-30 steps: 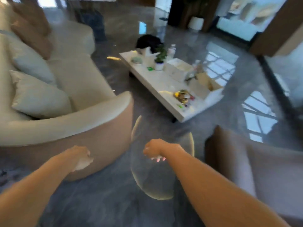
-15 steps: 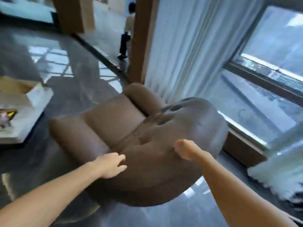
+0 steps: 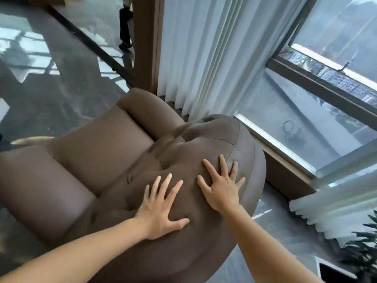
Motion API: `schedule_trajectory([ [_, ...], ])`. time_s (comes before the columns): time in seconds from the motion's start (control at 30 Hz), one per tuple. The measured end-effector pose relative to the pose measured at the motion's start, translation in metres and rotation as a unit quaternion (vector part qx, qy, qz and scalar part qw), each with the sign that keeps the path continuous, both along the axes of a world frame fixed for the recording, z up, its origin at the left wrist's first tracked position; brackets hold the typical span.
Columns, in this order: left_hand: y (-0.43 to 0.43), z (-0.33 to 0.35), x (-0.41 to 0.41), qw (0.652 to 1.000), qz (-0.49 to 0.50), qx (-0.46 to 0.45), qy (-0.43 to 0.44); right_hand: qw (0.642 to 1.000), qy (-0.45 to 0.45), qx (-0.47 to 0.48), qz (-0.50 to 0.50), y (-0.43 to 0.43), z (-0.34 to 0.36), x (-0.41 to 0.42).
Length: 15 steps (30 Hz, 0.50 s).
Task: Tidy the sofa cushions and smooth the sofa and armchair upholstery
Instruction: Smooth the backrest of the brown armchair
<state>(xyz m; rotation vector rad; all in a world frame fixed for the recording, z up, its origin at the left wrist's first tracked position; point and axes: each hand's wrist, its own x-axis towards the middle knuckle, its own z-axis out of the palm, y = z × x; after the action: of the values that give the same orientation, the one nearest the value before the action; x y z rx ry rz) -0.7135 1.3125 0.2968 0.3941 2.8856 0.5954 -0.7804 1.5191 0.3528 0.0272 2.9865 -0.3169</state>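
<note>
Head view: both hands pressed on a brown armchair, seen from behind and above its backrest.
Left hand (image 3: pixel 161 209): palm down, fingers spread flat on the backrest cushion; grips nothing.
Right hand (image 3: pixel 221 190): palm down, fingers spread flat, just right of the left hand and slightly further up the cushion; grips nothing.
Hand spacing: close, not touching.
Backrest (image 3: pixel 183 160): tufted brown fabric with creases and dimples ahead of the fingertips; a seam runs just beside the right fingers.
Armchair (image 3: pixel 98 152): seat and two rolled armrests lie beyond and left of the backrest; stands on a glossy grey floor (image 3: pixel 40 94).
Curtain (image 3: pixel 214 54): white, pleated, hangs just behind the chair.
Window (image 3: pixel 326 82): dark frame, right of the curtain.
Plant (image 3: pixel 363 248): green fronds at the lower right edge.
</note>
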Motion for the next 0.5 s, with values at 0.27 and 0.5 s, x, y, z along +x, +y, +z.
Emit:
schedule_trajectory([
  [0.27,0.074,-0.006,-0.043,0.998,0.064,0.004,0.027,0.994,0.098,0.014,0.044,0.061,-0.026,-0.07],
  [0.5,0.169,-0.006,-0.108,0.988,0.153,0.003,-0.014,0.986,0.085,0.001,0.143,0.137,-0.03,-0.17],
])
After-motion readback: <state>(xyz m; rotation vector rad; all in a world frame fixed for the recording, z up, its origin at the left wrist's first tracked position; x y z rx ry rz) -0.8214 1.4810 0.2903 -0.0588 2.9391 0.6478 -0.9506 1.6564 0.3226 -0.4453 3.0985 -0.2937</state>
